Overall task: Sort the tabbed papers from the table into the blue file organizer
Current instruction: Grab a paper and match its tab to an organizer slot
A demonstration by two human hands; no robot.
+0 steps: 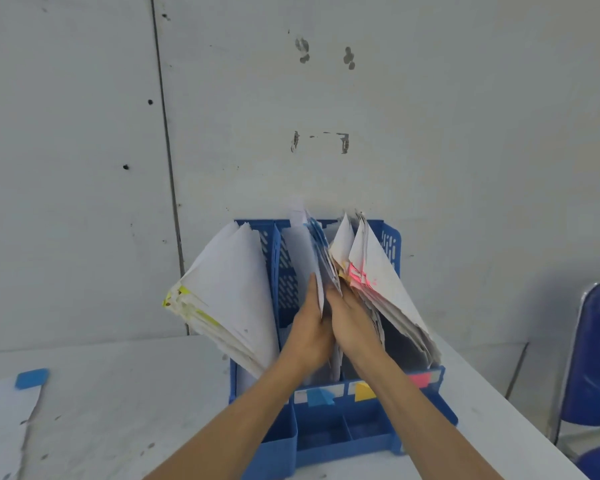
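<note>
Where papers [302, 251] tight: L hand [309, 329], R hand [354, 322]

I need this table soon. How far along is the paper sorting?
Mostly done: yellow-tabbed papers and pink-tabbed papers already stand in the blue organizer. In hand: the left hand and right hand press sheets together in the middle slot. Left: one blue-tabbed sheet lies on the table.

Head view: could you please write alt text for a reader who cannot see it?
A left hand and right hand press, fingers straight, on papers standing in a middle slot of a blue file organizer on a table. Yellow-tabbed papers lean out of its left slot, pink-tabbed papers out of its right; a blue-tabbed sheet lies on the table.
</note>
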